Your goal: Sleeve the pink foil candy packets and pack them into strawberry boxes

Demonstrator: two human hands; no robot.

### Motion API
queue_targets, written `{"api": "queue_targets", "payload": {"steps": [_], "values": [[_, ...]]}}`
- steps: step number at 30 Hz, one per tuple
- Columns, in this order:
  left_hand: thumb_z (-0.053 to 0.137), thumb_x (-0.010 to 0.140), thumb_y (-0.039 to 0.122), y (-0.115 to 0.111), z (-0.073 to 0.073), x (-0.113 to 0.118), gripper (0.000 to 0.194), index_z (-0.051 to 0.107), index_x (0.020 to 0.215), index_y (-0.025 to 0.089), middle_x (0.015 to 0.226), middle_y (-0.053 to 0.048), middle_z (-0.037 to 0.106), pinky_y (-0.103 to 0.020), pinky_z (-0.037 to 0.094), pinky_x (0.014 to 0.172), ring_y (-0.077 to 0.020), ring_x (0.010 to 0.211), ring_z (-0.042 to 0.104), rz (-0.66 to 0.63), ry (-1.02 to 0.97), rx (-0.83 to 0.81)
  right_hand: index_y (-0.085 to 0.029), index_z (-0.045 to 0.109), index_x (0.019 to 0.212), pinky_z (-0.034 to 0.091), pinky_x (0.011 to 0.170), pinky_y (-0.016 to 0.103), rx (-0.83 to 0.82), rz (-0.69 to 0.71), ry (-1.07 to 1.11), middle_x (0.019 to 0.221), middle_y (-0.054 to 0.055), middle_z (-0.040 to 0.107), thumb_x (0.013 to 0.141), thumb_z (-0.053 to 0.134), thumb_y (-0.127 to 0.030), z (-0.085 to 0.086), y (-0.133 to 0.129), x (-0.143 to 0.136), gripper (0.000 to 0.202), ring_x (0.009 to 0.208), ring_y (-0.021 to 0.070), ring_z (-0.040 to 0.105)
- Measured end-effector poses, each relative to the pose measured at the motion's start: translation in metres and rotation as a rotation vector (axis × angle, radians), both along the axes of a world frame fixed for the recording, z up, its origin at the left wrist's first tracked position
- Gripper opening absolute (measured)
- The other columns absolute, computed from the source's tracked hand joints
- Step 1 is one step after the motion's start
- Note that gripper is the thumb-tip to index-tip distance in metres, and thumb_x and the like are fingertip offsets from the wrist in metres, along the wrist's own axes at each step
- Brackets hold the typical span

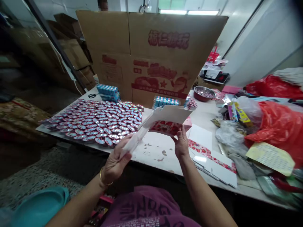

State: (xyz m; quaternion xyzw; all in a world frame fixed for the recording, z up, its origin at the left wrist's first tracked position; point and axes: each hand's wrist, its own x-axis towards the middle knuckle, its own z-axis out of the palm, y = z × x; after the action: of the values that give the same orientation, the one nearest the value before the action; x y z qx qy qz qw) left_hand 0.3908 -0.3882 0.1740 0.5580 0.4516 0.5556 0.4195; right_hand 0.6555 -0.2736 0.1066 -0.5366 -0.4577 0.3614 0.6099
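Observation:
A white carton with red strawberry print (165,126) is held up over the table between my hands, partly unfolded. My left hand (118,157), with a gold bangle on the wrist, pinches its near white edge. The fingers of my right hand (181,142) close on its right side, near the printed panel. To the right, flat strawberry-print cartons (213,164) lie stacked at the table's front edge. Many small foil-lidded cups (99,121) cover the table's left part.
A large brown cardboard sheet (151,60) stands upright at the back. Blue packs (108,91) and more blue packs (167,101) sit before it. A metal bowl (204,94), red plastic bags (279,126) and a yellow paper (271,157) are at right; a teal basin (40,208) is lower left.

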Motion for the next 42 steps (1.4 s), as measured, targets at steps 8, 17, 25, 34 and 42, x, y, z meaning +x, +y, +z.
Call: {"api": "queue_targets", "payload": {"steps": [8,17,25,34,42], "values": [[0.056,0.076,0.042,0.016,0.022,0.037,0.036,0.064,0.100,0.017,0.112,-0.009,0.060,-0.039,0.039,0.097,-0.0257,0.109,0.050,-0.047,-0.092,-0.126,-0.019,0.050,0.119,0.023,0.103,0.050,0.423,-0.075,-0.695,0.133,0.012,0.038,0.082,0.046,-0.045,0.041,-0.012,0.021,0.046,0.127,0.0268,0.028],[0.042,0.085,0.026,0.009,0.045,0.051,0.027,0.051,0.111,0.021,0.120,-0.010,0.053,-0.038,0.038,0.095,-0.0216,0.112,0.048,-0.169,0.370,0.330,-0.021,0.055,0.080,0.043,0.081,0.041,0.279,0.280,-0.408,0.085,0.004,0.060,0.077,0.055,-0.036,0.055,0.004,0.009,0.015,0.086,0.0204,0.056],[0.051,0.074,0.053,0.020,0.063,0.030,0.038,0.053,0.086,0.017,0.079,-0.006,0.062,-0.030,0.042,0.067,-0.0154,0.067,0.054,-0.362,1.120,0.671,-0.019,0.052,0.075,0.047,0.064,0.029,0.331,0.519,-0.133,0.078,0.002,0.060,0.077,0.057,-0.028,0.061,0.030,0.010,0.010,0.072,0.0149,0.056],[0.047,0.083,0.031,0.070,-0.008,0.009,0.020,0.059,0.075,0.017,0.091,-0.008,0.057,-0.031,0.040,0.077,-0.0177,0.084,0.050,0.266,1.398,0.527,-0.023,0.060,0.078,0.044,0.089,0.043,0.687,0.260,-0.699,0.082,0.000,0.066,0.072,0.061,-0.018,0.039,0.017,0.070,0.008,0.088,0.0195,0.061],[0.051,0.078,0.024,0.054,-0.170,0.053,0.015,0.062,0.073,0.016,0.086,-0.007,0.055,-0.031,0.042,0.073,-0.0179,0.082,0.049,-0.272,1.365,0.043,-0.023,0.059,0.098,0.055,0.067,0.037,0.185,0.468,-0.871,0.090,0.007,0.067,0.085,0.043,-0.026,-0.120,-0.054,0.100,0.021,0.082,0.0217,0.064]]}}
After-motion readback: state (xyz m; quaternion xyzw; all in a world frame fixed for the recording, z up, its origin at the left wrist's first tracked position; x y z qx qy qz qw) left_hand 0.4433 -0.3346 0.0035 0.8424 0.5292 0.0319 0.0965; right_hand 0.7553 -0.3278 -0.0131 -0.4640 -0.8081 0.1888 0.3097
